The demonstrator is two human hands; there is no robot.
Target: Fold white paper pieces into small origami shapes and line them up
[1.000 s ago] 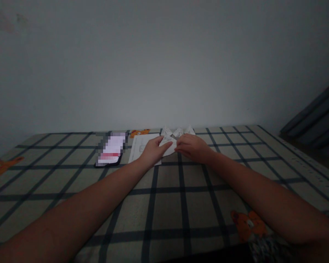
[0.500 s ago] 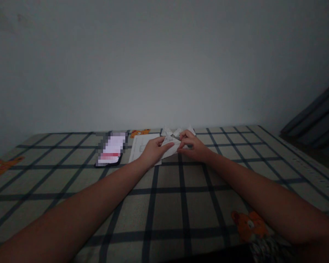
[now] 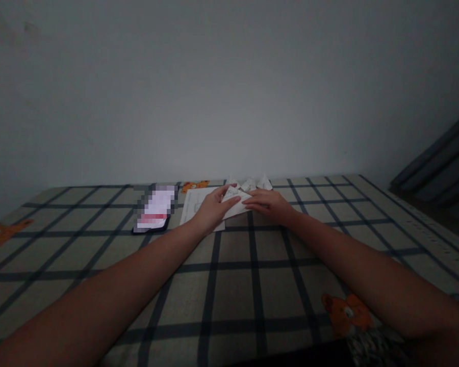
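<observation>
Both my arms reach far across a checked cloth [image 3: 233,285]. My left hand [image 3: 211,210] pinches the left edge of a small folded white paper [image 3: 235,200], thumb on top. My right hand [image 3: 266,205] lies with its fingers stretched toward the paper's right side, fingertips touching it. A flat white printed sheet [image 3: 195,204] lies under my left hand. Behind the hands stand three small folded paper shapes [image 3: 249,183] in a row near the wall.
A phone [image 3: 155,209] with a lit screen lies left of the sheet. The cloth has dark grid lines and orange bear prints [image 3: 346,312]. A plain grey wall [image 3: 214,86] stands just behind. A dark slanted object [image 3: 439,168] is at the far right.
My right hand's fingers uncurled from a pinch on the paper and now lie stretched flat against it. The folded paper has tilted a little. My left hand has hardly moved.
</observation>
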